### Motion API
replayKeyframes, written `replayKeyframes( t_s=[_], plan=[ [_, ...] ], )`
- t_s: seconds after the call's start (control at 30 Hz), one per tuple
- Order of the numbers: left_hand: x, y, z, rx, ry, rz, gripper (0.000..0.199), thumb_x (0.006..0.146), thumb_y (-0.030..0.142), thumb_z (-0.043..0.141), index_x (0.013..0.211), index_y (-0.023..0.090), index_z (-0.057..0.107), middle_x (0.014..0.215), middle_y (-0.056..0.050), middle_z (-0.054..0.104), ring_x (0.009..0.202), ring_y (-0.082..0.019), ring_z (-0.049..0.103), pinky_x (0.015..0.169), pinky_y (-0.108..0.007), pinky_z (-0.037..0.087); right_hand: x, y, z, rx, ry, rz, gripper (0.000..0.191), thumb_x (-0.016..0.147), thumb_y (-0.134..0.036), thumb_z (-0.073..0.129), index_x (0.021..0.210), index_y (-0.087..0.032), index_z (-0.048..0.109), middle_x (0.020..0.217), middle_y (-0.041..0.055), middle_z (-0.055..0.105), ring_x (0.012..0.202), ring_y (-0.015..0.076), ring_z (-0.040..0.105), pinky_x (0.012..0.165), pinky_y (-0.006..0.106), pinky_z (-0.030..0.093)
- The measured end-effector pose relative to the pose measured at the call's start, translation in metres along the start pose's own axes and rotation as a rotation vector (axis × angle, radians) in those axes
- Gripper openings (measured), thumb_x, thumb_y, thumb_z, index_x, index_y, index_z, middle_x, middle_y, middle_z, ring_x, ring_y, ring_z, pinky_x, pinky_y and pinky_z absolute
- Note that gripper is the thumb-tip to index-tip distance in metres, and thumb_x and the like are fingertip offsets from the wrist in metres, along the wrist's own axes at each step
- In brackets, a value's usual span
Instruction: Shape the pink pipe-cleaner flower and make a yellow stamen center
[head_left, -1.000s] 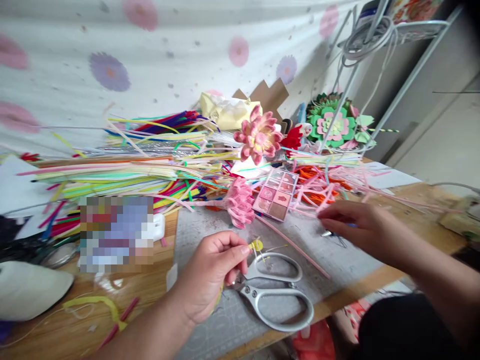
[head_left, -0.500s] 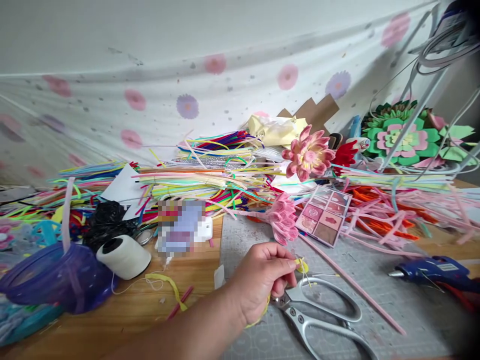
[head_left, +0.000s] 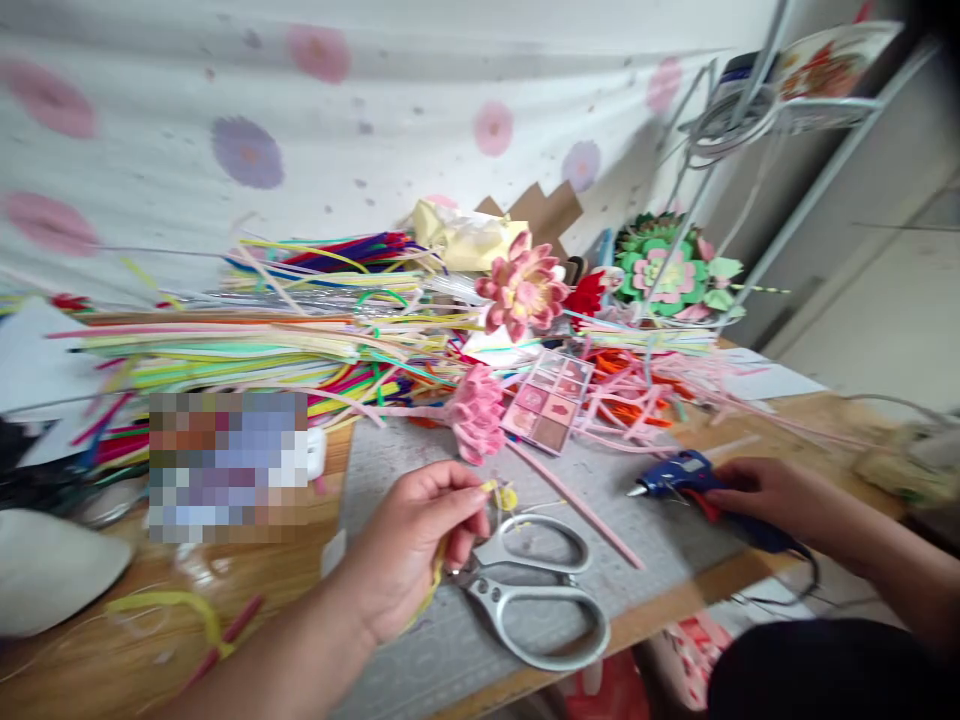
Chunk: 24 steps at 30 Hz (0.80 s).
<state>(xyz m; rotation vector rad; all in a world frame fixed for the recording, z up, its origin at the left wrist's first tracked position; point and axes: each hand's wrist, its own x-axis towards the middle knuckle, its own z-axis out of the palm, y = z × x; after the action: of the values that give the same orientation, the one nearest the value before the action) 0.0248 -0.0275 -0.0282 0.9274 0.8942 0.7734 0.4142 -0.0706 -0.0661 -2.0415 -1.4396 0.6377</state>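
My left hand [head_left: 431, 530] pinches a small yellow piece [head_left: 507, 498] with thin strands, above the grey cutting mat [head_left: 375, 660]. Silver-handled scissors [head_left: 536, 590] lie just to its right, their blades partly hidden by the hand. On the right, my right hand [head_left: 757, 500] is closed round the blue glue gun [head_left: 679, 473], whose nozzle points left. A pink fuzzy flower [head_left: 478, 413] lies behind my left hand, beside a palette [head_left: 549, 402]. One pink stem [head_left: 581, 510] lies across the mat.
Bundles of coloured pipe cleaners [head_left: 247, 345] fill the back. A pink flower [head_left: 523, 287] and a green paper flower [head_left: 664, 272] stand behind. A white spool [head_left: 56, 570] sits at left; a metal rack [head_left: 825, 110] is at upper right.
My right hand has come into view and taken hold of the glue gun. The view has swung right, so things appear further left. My left hand still pinches the yellow piece.
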Motion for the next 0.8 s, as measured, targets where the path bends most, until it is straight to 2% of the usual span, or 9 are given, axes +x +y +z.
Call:
replayKeyframes(
  t_s=[0.1, 0.2, 0.3, 0.4, 0.5, 0.57, 0.67, 0.8],
  plan=[
    [0.000, 0.001, 0.000, 0.021, -0.006, 0.008, 0.016, 0.077, 0.026, 0.067, 0.073, 0.015, 0.057, 0.057, 0.004, 0.059, 0.041, -0.002, 0.042, 0.041, -0.016, 0.026, -0.014, -0.024, -0.006, 0.065, -0.067, 0.099, 0.028, 0.062, -0.043, 0.076, 0.069, -0.016, 0.071, 0.058, 0.0019, 0.061, 0.048, 0.0124, 0.048, 0.044, 0.024, 0.034],
    [0.000, 0.001, 0.000, 0.061, -0.008, 0.023, 0.017, 0.078, 0.027, 0.066, 0.071, 0.014, 0.057, 0.056, 0.004, 0.058, 0.041, -0.003, 0.041, 0.041, -0.017, 0.026, -0.031, -0.043, -0.005, 0.373, 0.005, 0.154, 0.032, 0.063, -0.045, 0.077, 0.074, -0.018, 0.066, 0.059, -0.0007, 0.057, 0.048, 0.0101, 0.046, 0.043, 0.021, 0.034],
    [-0.001, 0.001, 0.002, 0.122, 0.003, 0.045, 0.015, 0.078, 0.027, 0.064, 0.072, 0.014, 0.058, 0.056, 0.004, 0.059, 0.041, -0.003, 0.040, 0.041, -0.017, 0.024, -0.049, -0.058, 0.008, 0.705, 0.020, 0.116, 0.035, 0.059, -0.044, 0.082, 0.077, -0.020, 0.064, 0.065, -0.0003, 0.059, 0.057, 0.0115, 0.052, 0.051, 0.021, 0.043],
    [-0.002, 0.001, 0.003, 0.186, 0.006, 0.084, 0.014, 0.079, 0.025, 0.062, 0.071, 0.014, 0.058, 0.057, 0.003, 0.060, 0.041, -0.003, 0.037, 0.042, -0.017, 0.022, -0.064, -0.073, 0.029, 0.817, -0.092, 0.040, 0.034, 0.066, -0.045, 0.078, 0.088, -0.022, 0.067, 0.075, 0.0026, 0.063, 0.062, 0.0124, 0.053, 0.057, 0.023, 0.045],
    [-0.004, 0.000, 0.003, 0.203, 0.012, 0.102, 0.013, 0.079, 0.025, 0.062, 0.072, 0.014, 0.059, 0.057, 0.003, 0.060, 0.041, -0.002, 0.033, 0.042, -0.018, 0.021, -0.076, -0.092, 0.047, 0.690, -0.228, -0.046, 0.032, 0.073, -0.045, 0.072, 0.095, -0.023, 0.067, 0.090, 0.0067, 0.066, 0.076, 0.0186, 0.059, 0.067, 0.029, 0.050],
    [-0.004, -0.001, 0.003, 0.210, 0.020, 0.104, 0.012, 0.079, 0.025, 0.062, 0.074, 0.014, 0.060, 0.056, 0.003, 0.059, 0.041, -0.003, 0.033, 0.041, -0.018, 0.020, -0.081, -0.106, 0.054, 0.539, -0.289, -0.154, 0.029, 0.075, -0.045, 0.070, 0.092, -0.023, 0.066, 0.088, 0.0062, 0.064, 0.082, 0.0223, 0.060, 0.070, 0.032, 0.051],
    [-0.003, -0.002, 0.004, 0.241, 0.049, 0.108, 0.010, 0.078, 0.025, 0.061, 0.075, 0.015, 0.060, 0.055, 0.003, 0.060, 0.041, -0.003, 0.034, 0.040, -0.017, 0.021, -0.084, -0.124, 0.057, 0.335, -0.286, -0.325, 0.022, 0.080, -0.045, 0.064, 0.083, -0.024, 0.063, 0.079, 0.0029, 0.058, 0.075, 0.0203, 0.058, 0.063, 0.030, 0.050],
    [-0.001, -0.002, 0.003, 0.327, 0.088, 0.115, 0.009, 0.078, 0.025, 0.060, 0.075, 0.017, 0.061, 0.056, 0.003, 0.060, 0.043, -0.005, 0.037, 0.039, -0.016, 0.024, -0.085, -0.137, 0.060, 0.193, -0.271, -0.503, 0.017, 0.085, -0.039, 0.059, 0.081, -0.023, 0.061, 0.082, 0.0031, 0.056, 0.075, 0.0176, 0.057, 0.063, 0.027, 0.050]
  ],
)
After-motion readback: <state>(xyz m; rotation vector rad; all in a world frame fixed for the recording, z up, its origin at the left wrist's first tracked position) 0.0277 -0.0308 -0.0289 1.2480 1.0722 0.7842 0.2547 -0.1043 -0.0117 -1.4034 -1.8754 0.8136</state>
